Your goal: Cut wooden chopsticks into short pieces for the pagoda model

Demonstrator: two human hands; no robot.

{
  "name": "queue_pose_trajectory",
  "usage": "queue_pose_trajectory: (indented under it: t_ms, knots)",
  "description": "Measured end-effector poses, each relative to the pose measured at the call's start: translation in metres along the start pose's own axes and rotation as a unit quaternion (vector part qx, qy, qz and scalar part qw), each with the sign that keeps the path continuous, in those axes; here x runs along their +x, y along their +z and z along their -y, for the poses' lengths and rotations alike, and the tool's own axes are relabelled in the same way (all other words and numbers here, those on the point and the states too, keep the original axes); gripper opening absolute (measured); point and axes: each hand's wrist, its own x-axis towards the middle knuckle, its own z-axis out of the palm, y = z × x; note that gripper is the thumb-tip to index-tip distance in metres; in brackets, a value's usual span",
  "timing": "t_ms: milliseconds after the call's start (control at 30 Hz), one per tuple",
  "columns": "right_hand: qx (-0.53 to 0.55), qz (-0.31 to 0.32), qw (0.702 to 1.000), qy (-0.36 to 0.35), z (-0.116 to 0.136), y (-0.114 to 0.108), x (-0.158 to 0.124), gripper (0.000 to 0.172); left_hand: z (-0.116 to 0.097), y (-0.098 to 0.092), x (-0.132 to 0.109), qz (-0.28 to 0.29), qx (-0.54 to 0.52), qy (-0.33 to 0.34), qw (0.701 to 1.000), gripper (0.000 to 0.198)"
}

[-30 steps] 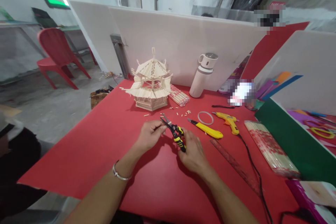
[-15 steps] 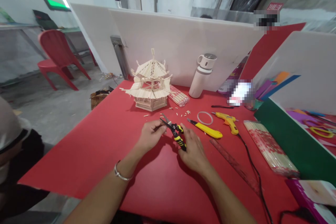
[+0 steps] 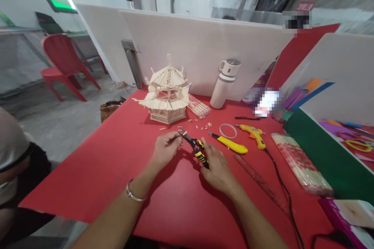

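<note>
My right hand (image 3: 217, 167) is wrapped round the yellow-and-black handles of a pair of snips (image 3: 193, 144), whose dark blades point up and left and stand apart. In a pinch, my left hand (image 3: 166, 149) holds a short thin wooden stick (image 3: 184, 133) at the blade tips; its end shows between the blades. Behind both hands stands a pagoda model (image 3: 168, 105) built of pale wooden sticks. Small cut stick pieces (image 3: 209, 125) lie on the red tabletop (image 3: 117, 163) beyond the snips.
To the right lie a yellow utility knife (image 3: 232, 144), a clear ring (image 3: 228, 130), a corded yellow glue gun (image 3: 254, 134), a ruler (image 3: 260, 183) and a pack of sticks (image 3: 300, 163). A white bottle (image 3: 223, 85) stands by the partition. Someone sits at left (image 3: 14, 144).
Both hands hold nearly the same place. My left fingers have shifted slightly left, and the stick's end shows more clearly between the blades.
</note>
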Motion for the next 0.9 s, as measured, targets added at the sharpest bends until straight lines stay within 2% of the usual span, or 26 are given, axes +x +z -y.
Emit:
queue_pose_trajectory:
  t_ms: [333,500,733,900]
  knots:
    - [0.022,-0.02,0.999,-0.01,0.004,0.0,-0.001,0.087,-0.008,0.002,-0.003,0.038,0.052,0.039,0.997,0.021]
    - [0.037,-0.044,0.998,-0.019,0.006,0.006,-0.001,0.077,-0.009,0.001,-0.004,0.042,0.092,0.054,0.993,0.027]
    - [0.067,-0.051,0.996,0.034,0.018,0.007,-0.002,0.072,-0.002,0.001,-0.005,-0.021,0.219,0.181,0.959,0.032]
    - [0.173,-0.032,0.984,0.035,0.02,0.004,-0.005,0.075,0.006,0.001,-0.007,-0.053,0.283,0.238,0.928,0.025]
